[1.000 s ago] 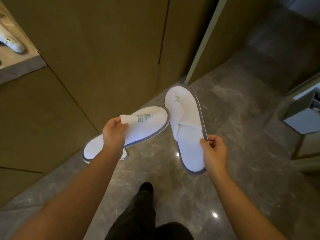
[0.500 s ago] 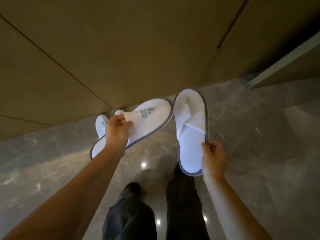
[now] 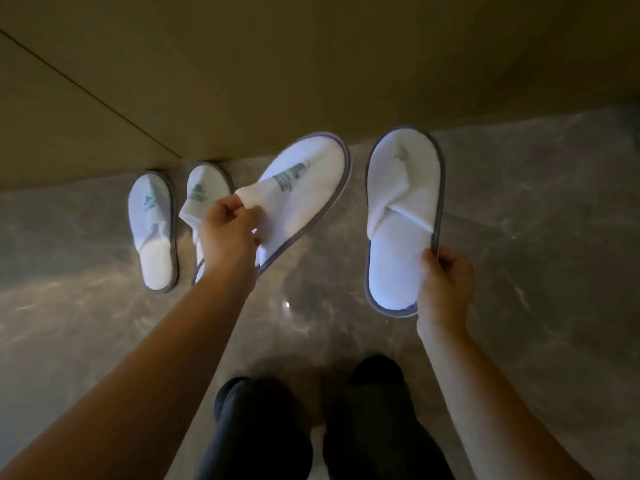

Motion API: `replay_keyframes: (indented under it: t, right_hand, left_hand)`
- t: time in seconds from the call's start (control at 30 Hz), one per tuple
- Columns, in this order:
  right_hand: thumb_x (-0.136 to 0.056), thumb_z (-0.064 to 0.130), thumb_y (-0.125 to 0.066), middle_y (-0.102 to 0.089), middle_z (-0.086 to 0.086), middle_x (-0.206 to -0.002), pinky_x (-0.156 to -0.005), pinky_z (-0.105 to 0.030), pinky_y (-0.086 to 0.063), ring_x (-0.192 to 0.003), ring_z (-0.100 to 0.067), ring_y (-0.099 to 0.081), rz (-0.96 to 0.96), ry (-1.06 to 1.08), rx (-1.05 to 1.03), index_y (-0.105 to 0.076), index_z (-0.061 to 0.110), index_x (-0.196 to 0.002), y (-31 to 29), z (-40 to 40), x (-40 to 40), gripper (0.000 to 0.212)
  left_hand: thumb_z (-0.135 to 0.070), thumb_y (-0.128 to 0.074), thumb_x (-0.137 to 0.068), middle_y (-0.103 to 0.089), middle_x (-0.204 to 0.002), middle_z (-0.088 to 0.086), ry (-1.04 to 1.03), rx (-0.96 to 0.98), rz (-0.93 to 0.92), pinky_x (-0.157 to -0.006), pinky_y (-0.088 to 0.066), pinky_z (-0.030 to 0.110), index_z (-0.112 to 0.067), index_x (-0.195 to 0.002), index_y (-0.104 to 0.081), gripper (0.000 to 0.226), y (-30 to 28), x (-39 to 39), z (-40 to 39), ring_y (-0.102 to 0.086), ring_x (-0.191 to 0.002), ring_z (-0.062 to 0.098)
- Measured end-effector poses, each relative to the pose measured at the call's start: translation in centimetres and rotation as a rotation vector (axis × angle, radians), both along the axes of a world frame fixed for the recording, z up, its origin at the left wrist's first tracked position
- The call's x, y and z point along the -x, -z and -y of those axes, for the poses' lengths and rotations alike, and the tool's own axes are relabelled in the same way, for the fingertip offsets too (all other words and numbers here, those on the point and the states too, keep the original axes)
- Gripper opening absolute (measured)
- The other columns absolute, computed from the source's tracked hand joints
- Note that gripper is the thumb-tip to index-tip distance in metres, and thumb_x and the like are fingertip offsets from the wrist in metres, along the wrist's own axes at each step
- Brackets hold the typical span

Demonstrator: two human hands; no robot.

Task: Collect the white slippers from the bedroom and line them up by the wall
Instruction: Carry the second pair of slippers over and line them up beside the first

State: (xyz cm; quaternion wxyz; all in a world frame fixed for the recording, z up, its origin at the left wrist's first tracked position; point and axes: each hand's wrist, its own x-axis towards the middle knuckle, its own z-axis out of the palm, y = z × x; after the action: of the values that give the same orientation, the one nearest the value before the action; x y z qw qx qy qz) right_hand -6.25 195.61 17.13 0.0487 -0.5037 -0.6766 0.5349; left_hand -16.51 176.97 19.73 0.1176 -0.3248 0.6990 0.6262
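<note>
Head view, looking down at the floor [image 3: 519, 237] along the base of the wall [image 3: 311, 64]. My left hand [image 3: 230, 233] is pinched on the upper strap of one white slipper [image 3: 308, 188], which hangs tilted, its toe pointing up and to the right, its heel hidden behind my wrist. My right hand [image 3: 445, 282] is closed on the heel edge of a second white slipper [image 3: 403, 216], whose long axis runs straight toward the wall, toe nearest it. Two more slippers already lie on the floor with toes against the wall: the far-left slipper [image 3: 154, 230] and its neighbour [image 3: 204, 192], the latter partly covered by my left hand. The open floor for the next placement lies just to the right of that neighbour, directly below the tilted slipper, so my left hand is the nearer one. I judge that this slipper must first be turned parallel to the laid pair, then lowered beside them; the right-hand slipper, already aligned, follows on its right. My feet [image 3: 377, 372] stand behind both hands.
</note>
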Motion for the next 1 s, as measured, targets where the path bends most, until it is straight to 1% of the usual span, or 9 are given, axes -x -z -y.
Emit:
replay_keyframes:
  t: [0.2, 0.37, 0.47, 0.57, 0.67, 0.73, 0.8, 0.9, 1.0]
  right_hand:
    - [-0.085, 0.012, -0.050, -0.056, -0.014, -0.090, -0.064, -0.025, -0.041, -0.082, -0.024, -0.053, -0.034, 0.039, -0.042, -0.053, -0.009, -0.096, 14.0, -1.8, 2.3, 0.024]
    - [-0.083, 0.010, -0.056, -0.059, -0.019, -0.089, -0.066, -0.028, -0.045, -0.083, -0.034, -0.057, -0.056, 0.042, -0.065, -0.055, -0.013, -0.091, 20.5, -3.2, 3.8, 0.025]
    - [-0.079, 0.012, -0.063, -0.059, -0.019, -0.106, -0.082, -0.037, -0.048, -0.096, -0.029, -0.057, -0.018, -0.040, -0.151, -0.054, -0.008, -0.105, 20.2, -3.3, 4.2, 0.034]
    - [-0.077, 0.017, -0.066, -0.058, -0.016, -0.111, -0.079, -0.033, -0.045, -0.097, -0.025, -0.055, -0.069, -0.143, -0.254, -0.053, -0.002, -0.109, 18.4, -3.2, 5.2, 0.040]
    - [-0.079, 0.024, -0.064, -0.052, -0.003, -0.111, -0.077, -0.024, -0.039, -0.100, -0.018, -0.050, -0.161, -0.158, 0.006, -0.047, 0.009, -0.117, 16.5, -1.3, 7.1, 0.044]
    - [-0.079, 0.031, -0.062, -0.052, 0.001, -0.108, -0.081, -0.027, -0.043, -0.100, -0.017, -0.051, -0.175, -0.149, 0.186, -0.045, 0.012, -0.119, 16.1, 0.2, 8.7, 0.047]
    - [-0.078, 0.031, -0.062, -0.056, 0.001, -0.097, -0.086, -0.036, -0.048, -0.097, -0.020, -0.054, -0.215, -0.107, 0.231, -0.048, 0.013, -0.110, 16.3, 1.4, 9.9, 0.039]
    - [-0.077, 0.021, -0.064, -0.054, 0.007, -0.079, -0.076, -0.033, -0.049, -0.081, -0.016, -0.055, -0.315, -0.027, 0.102, -0.051, 0.014, -0.094, 16.7, 2.2, 10.3, 0.022]
    - [-0.077, 0.018, -0.064, -0.053, 0.008, -0.073, -0.063, -0.022, -0.042, -0.070, -0.008, -0.052, -0.349, -0.104, -0.036, -0.050, 0.015, -0.086, 16.5, 2.4, 10.1, 0.016]
  left_hand:
    - [0.001, -0.050, -0.079, -0.054, -0.078, 0.007, -0.019, -0.043, -0.041, -0.062, -0.045, 0.031, -0.017, -0.069, -0.050, 0.020, 13.2, 2.0, -1.7, -0.054, -0.083, 0.026]
    - [0.002, -0.052, -0.079, -0.053, -0.077, 0.008, 0.079, -0.102, -0.085, -0.057, -0.046, 0.024, -0.011, -0.077, -0.053, 0.013, 18.7, 3.6, -2.8, -0.052, -0.075, 0.021]
    - [0.002, -0.052, -0.080, -0.054, -0.074, 0.009, 0.099, -0.143, -0.104, -0.060, -0.049, 0.026, -0.012, -0.072, -0.052, 0.016, 19.1, 4.0, -3.1, -0.053, -0.079, 0.025]
    - [0.001, -0.054, -0.079, -0.056, -0.077, 0.011, 0.143, -0.134, -0.119, -0.075, -0.048, 0.042, -0.013, -0.072, -0.054, 0.016, 18.1, 3.9, -3.2, -0.054, -0.085, 0.032]
    - [-0.001, -0.057, -0.078, -0.060, -0.080, 0.011, 0.219, -0.138, -0.119, -0.084, -0.049, 0.048, -0.016, -0.073, -0.056, 0.016, 17.5, 3.1, -3.0, -0.057, -0.087, 0.034]
    - [-0.001, -0.058, -0.078, -0.061, -0.079, 0.012, 0.267, -0.172, -0.121, -0.084, -0.049, 0.048, -0.016, -0.074, -0.057, 0.016, 17.7, 2.5, -2.6, -0.058, -0.087, 0.034]
    - [0.001, -0.058, -0.077, -0.062, -0.078, 0.012, 0.328, -0.209, -0.127, -0.081, -0.050, 0.047, -0.015, -0.075, -0.057, 0.016, 17.8, 1.9, -2.0, -0.060, -0.085, 0.033]
    - [0.002, -0.058, -0.077, -0.061, -0.066, 0.002, 0.365, -0.253, -0.139, -0.068, -0.054, 0.033, -0.017, -0.073, -0.056, 0.020, 17.6, 1.6, -0.5, -0.061, -0.070, 0.019]
    - [-0.007, -0.065, -0.075, -0.056, -0.083, -0.001, 0.353, -0.052, -0.205, -0.074, -0.045, 0.028, -0.018, -0.087, -0.053, 0.020, 17.4, 1.4, 1.8, -0.054, -0.082, 0.016]
